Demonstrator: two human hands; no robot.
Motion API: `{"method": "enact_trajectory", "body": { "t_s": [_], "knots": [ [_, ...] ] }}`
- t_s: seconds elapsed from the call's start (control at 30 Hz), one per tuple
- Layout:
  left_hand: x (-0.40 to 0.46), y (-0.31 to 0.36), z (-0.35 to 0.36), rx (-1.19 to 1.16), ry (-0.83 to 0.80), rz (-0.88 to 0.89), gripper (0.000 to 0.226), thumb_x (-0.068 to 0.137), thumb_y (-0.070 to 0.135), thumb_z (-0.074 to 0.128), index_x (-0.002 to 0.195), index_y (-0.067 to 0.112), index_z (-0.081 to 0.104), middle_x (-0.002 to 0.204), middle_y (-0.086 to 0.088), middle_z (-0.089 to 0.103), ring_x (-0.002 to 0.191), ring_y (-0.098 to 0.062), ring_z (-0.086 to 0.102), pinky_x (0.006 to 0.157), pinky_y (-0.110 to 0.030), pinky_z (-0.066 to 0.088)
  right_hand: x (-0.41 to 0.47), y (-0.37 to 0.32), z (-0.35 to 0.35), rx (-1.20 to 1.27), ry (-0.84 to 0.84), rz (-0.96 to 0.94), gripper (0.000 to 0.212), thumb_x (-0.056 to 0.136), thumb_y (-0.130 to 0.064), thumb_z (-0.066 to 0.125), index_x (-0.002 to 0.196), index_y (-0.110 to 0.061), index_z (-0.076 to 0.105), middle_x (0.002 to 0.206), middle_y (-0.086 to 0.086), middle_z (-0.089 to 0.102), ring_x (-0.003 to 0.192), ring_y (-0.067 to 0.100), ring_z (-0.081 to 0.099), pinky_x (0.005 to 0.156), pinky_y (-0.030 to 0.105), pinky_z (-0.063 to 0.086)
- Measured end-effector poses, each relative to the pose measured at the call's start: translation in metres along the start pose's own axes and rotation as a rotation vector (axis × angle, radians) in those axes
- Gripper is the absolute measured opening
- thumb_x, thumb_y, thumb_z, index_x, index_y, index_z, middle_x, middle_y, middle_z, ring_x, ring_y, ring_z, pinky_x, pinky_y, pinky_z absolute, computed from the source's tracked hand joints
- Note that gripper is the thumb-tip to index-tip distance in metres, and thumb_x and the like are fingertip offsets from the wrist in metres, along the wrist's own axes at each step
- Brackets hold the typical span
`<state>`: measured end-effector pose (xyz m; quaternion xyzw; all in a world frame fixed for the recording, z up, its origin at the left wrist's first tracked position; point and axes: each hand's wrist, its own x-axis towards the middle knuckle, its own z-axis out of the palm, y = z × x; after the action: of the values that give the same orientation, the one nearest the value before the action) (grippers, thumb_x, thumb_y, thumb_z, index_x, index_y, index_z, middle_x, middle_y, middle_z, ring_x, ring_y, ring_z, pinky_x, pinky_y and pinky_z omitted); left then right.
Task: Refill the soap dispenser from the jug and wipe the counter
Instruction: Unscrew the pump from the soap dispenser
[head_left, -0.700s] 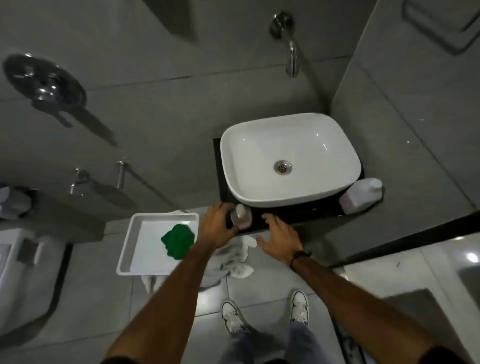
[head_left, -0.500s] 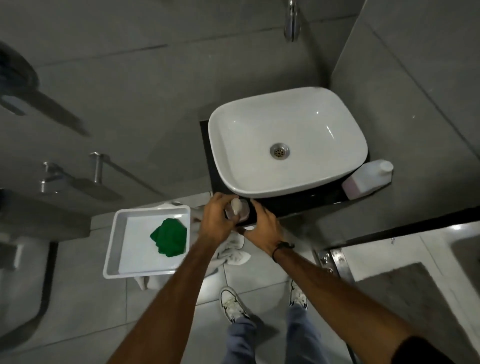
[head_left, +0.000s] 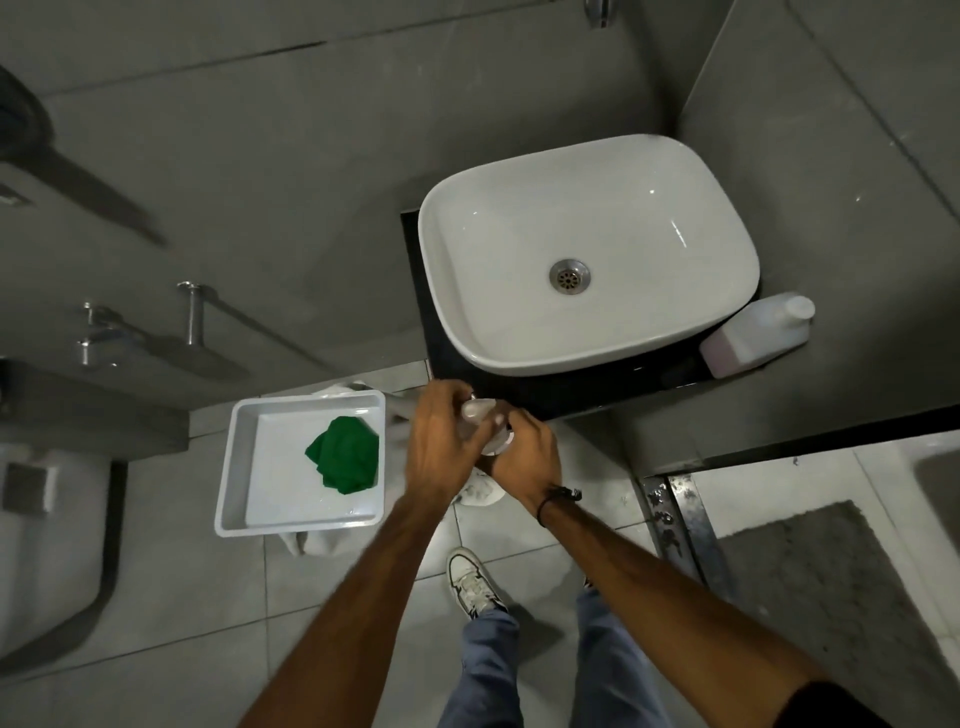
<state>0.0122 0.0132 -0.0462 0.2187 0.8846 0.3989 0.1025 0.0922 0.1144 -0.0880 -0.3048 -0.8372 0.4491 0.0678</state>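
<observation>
Looking down on a grey-tiled bathroom: grey walls, a pale tiled floor (head_left: 171, 613) and a dark mat (head_left: 841, 587) at right. A white basin (head_left: 587, 254) sits on a dark worktop (head_left: 597, 395) in the corner, the jug (head_left: 756, 340) lying tilted at its right end, just beside the basin. On the floor left of the worktop stands a white tray (head_left: 236, 467) holding a crumpled green cloth (head_left: 345, 454). At the worktop's front edge, the left hand (head_left: 441, 447) and right hand (head_left: 524, 457) both curl around the clear soap dispenser (head_left: 480, 413), which is mostly hidden between them.
</observation>
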Motion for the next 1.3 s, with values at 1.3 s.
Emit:
{"method": "enact_trajectory", "body": {
  "t_s": [1.3],
  "knots": [
    [0.038, 0.008, 0.100, -0.828, 0.371, -0.785, 0.046, 0.082, -0.016, 0.071, 0.108, 0.011, 0.044, 0.081, -0.006, 0.059, 0.072, -0.016, 0.061, 0.095, -0.038, 0.057, 0.010, 0.099, -0.158, -0.065, 0.149, 0.042, 0.066, 0.060, -0.054, 0.086, 0.118, -0.037, 0.059, 0.106, -0.014, 0.068, 0.096, 0.008, 0.062, 0.080, 0.030, 0.057]
  ]
}}
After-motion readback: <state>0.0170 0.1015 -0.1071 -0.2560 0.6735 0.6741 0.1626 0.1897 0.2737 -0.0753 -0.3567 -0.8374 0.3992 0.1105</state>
